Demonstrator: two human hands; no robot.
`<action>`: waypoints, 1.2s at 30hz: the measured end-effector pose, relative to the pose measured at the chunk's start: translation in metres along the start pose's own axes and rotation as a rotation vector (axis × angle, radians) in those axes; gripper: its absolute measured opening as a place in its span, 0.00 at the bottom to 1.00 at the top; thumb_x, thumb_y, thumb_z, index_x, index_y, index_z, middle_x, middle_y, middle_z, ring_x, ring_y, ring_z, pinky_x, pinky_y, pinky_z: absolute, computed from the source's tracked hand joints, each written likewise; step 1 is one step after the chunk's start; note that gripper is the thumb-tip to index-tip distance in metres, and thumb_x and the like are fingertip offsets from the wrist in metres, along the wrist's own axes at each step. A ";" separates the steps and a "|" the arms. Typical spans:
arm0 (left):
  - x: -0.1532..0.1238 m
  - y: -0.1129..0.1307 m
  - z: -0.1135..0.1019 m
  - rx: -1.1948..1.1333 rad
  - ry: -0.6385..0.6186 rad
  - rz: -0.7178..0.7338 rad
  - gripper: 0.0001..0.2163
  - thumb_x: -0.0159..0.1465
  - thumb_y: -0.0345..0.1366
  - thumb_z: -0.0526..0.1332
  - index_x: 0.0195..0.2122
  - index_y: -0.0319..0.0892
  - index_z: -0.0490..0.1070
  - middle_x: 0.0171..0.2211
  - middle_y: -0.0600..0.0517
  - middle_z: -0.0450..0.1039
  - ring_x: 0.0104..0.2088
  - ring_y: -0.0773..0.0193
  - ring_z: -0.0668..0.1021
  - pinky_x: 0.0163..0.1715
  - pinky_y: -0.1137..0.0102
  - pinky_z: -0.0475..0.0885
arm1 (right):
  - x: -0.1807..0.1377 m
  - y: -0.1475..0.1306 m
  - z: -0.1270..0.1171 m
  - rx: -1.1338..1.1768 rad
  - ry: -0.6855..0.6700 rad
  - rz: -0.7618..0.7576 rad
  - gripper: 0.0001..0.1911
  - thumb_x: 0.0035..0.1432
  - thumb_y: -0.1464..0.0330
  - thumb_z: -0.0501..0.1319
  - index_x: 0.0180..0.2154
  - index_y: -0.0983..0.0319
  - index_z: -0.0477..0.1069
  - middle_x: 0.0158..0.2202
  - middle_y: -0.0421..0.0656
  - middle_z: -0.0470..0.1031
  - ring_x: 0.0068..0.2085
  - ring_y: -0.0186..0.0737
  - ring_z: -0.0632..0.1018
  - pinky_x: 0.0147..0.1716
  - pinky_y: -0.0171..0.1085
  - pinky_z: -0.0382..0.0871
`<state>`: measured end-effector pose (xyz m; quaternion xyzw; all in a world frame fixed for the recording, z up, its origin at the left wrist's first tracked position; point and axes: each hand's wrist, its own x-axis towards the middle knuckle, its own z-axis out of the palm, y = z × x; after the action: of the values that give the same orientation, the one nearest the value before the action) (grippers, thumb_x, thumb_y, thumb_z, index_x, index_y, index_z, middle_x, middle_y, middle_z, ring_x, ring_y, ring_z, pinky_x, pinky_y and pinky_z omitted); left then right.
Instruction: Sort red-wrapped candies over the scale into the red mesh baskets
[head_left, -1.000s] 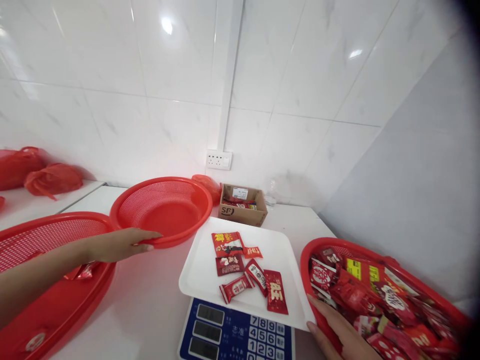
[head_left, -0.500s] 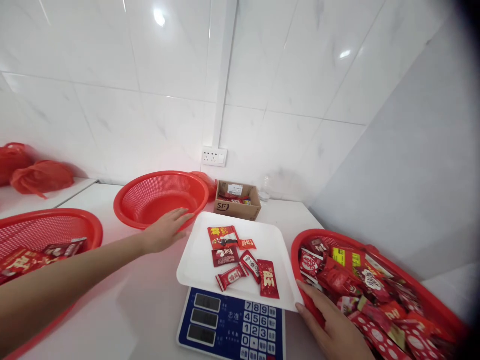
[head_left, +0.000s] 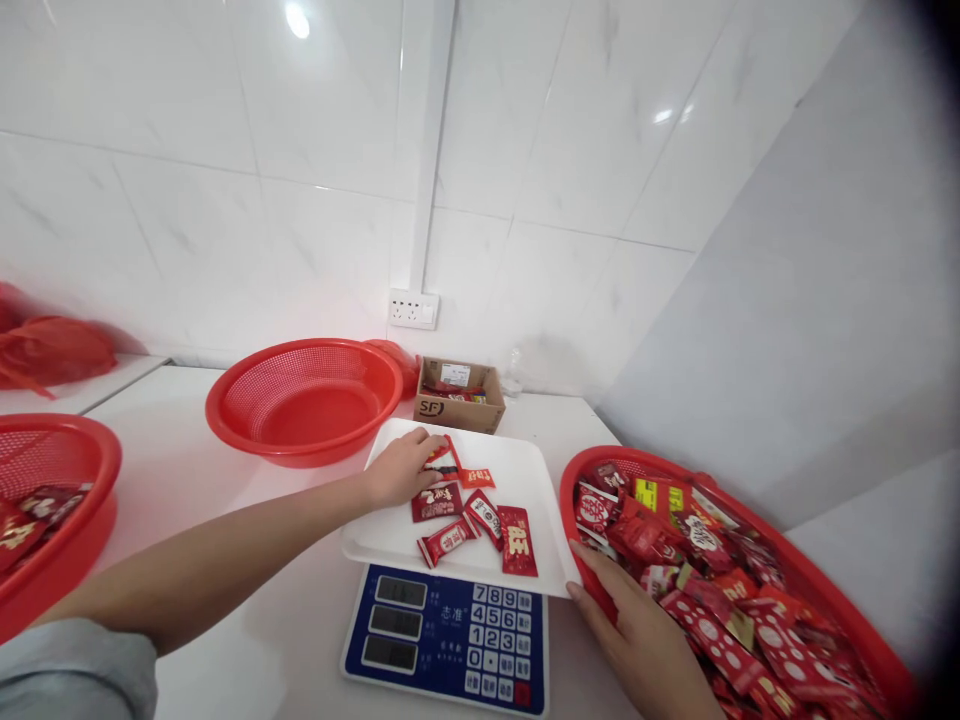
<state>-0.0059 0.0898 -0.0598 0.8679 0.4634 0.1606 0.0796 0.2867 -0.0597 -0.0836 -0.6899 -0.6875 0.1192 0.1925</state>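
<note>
My left hand reaches over the white tray, its fingers and thumb closed around a red snack packet and partly covering it. Close by on the tray lie a small orange-red packet, a dark red packet, two narrow red-and-white wrapped sweets and a red packet with gold lettering. With thumb and fingers, my right hand grips the tray's near right corner. Beneath the tray is a blue weighing scale with a keypad; its display digits are too faint to read.
A red basket full of snack packets stands at the right. Another red basket is behind the tray, and a third red basket with packets at the left. A cardboard box sits near the wall socket.
My left hand has moved right from beside the tray onto the red snack packet and closed on it. My right hand keeps its hold on the tray corner. The view has shifted slightly.
</note>
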 end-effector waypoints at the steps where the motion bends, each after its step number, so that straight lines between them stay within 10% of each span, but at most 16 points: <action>1: 0.000 -0.002 -0.004 0.010 0.027 0.000 0.17 0.59 0.33 0.59 0.51 0.45 0.65 0.44 0.47 0.69 0.44 0.57 0.75 0.43 0.65 0.70 | 0.000 -0.001 0.000 -0.003 -0.004 0.005 0.27 0.61 0.57 0.46 0.54 0.64 0.67 0.57 0.50 0.69 0.57 0.48 0.70 0.55 0.49 0.64; 12: -0.009 -0.069 -0.056 0.153 0.322 -0.228 0.16 0.65 0.38 0.49 0.50 0.39 0.66 0.53 0.37 0.62 0.58 0.41 0.61 0.54 0.45 0.56 | -0.001 -0.005 -0.003 0.001 -0.022 0.038 0.28 0.61 0.56 0.46 0.55 0.64 0.65 0.58 0.50 0.67 0.58 0.48 0.69 0.56 0.50 0.63; 22: -0.036 0.031 -0.006 -0.046 -0.266 0.149 0.34 0.58 0.53 0.58 0.62 0.43 0.54 0.63 0.41 0.57 0.62 0.47 0.60 0.58 0.54 0.58 | -0.002 -0.009 -0.004 -0.001 -0.012 0.036 0.26 0.62 0.58 0.46 0.56 0.63 0.65 0.57 0.49 0.68 0.57 0.47 0.69 0.55 0.48 0.64; 36: -0.029 0.014 -0.023 0.147 -0.114 -0.070 0.17 0.64 0.30 0.46 0.53 0.48 0.60 0.47 0.46 0.65 0.35 0.58 0.77 0.29 0.67 0.71 | -0.003 -0.011 -0.006 -0.007 -0.009 0.023 0.25 0.62 0.59 0.47 0.55 0.63 0.66 0.57 0.49 0.69 0.57 0.47 0.70 0.55 0.48 0.65</action>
<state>-0.0178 0.0575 -0.0405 0.8624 0.4986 0.0738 0.0474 0.2792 -0.0634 -0.0742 -0.6979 -0.6808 0.1221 0.1857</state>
